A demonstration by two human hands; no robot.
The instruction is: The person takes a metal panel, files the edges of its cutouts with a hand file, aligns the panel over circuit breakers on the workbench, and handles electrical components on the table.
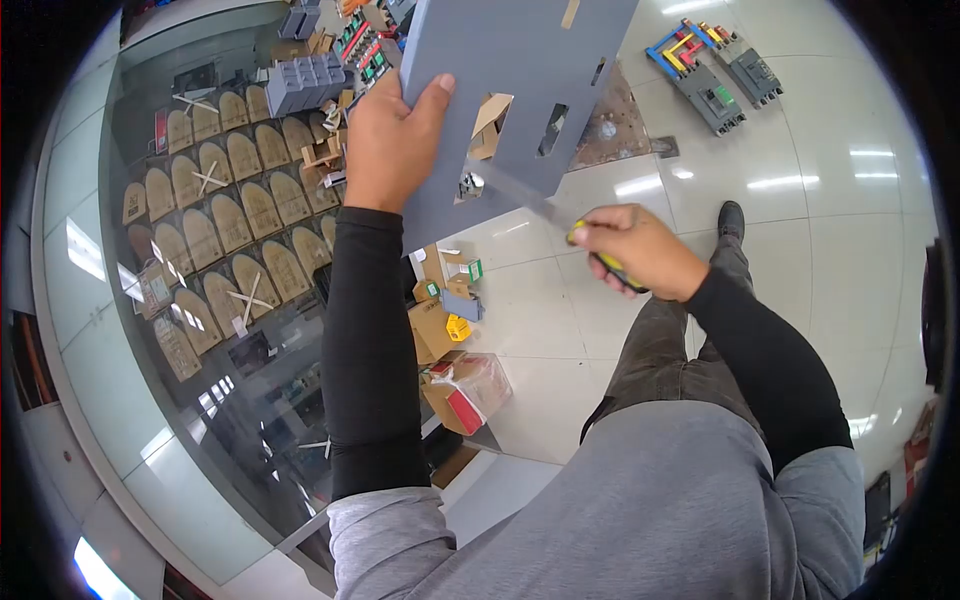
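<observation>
Gripping the grey panel (520, 60) at its edge, the left hand (395, 145) has its thumb across the face; the panel sits tilted, high in the head view. Well apart from it, the right hand (640, 248) is closed around a yellow-and-black tool (620, 275), its blurred blade angled toward the lowest cutout (470, 184); I can't tell whether they touch. Breakers (712, 98) lie on the floor (800, 250) beyond, and a glass case (225, 235) stands near the left arm.

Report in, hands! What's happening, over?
Left hand grips gray panel. Right hand holds yellow-black-handled tool, shaft blurred near a cutout. Nothing seen blocking it.
</observation>
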